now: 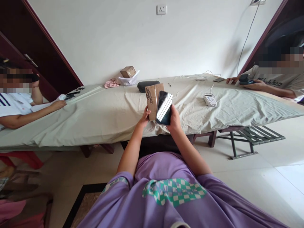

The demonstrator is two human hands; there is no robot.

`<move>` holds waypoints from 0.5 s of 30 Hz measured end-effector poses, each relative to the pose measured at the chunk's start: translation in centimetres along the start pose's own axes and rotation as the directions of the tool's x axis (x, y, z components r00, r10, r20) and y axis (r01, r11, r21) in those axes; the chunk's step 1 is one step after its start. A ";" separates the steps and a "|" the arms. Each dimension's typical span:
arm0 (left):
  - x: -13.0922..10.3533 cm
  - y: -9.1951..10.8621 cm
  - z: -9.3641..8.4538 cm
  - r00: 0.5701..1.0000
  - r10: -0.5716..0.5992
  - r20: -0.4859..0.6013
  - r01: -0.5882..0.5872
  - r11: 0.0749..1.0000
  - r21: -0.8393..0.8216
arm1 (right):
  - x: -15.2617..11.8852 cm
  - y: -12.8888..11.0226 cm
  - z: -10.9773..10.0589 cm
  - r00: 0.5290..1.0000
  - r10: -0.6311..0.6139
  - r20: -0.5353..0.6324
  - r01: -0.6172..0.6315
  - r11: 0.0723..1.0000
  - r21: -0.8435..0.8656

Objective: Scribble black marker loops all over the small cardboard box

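Note:
In the middle of the head view, my left hand grips the lower left edge of a flat brown cardboard piece, which has dark looped scribbles on it. My right hand is closed around the right side of a smartphone with a dark, glossy screen that reflects bright stripes. The phone overlaps the cardboard's right part and hides some of it. Both are held up over the near edge of the cloth-covered table. Right behind the cardboard lies a dark oblong case.
A small cardboard box rests on a white plastic bag beside a pink cloth. To the right lies a white device with a cable. People sit at both table ends. A folding stool stands at the front right.

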State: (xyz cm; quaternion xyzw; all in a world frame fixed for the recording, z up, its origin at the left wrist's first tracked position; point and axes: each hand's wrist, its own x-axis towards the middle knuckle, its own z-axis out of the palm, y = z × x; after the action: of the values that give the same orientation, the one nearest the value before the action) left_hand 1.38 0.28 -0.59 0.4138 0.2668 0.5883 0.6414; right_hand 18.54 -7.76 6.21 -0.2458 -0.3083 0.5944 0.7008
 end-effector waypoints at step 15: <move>-1.6 -0.1 -1.0 0.992 0.088 -0.090 -0.089 0.996 -0.007 | 6.5 -2.2 -11.6 0.984 -0.113 -0.138 -0.008 0.744 -0.668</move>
State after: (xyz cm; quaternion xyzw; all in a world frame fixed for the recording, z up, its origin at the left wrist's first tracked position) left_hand 0.37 -1.06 -1.43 0.3949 0.2735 0.6355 0.6045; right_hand 29.11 -1.46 0.66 -0.5204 -0.4460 0.4020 0.6071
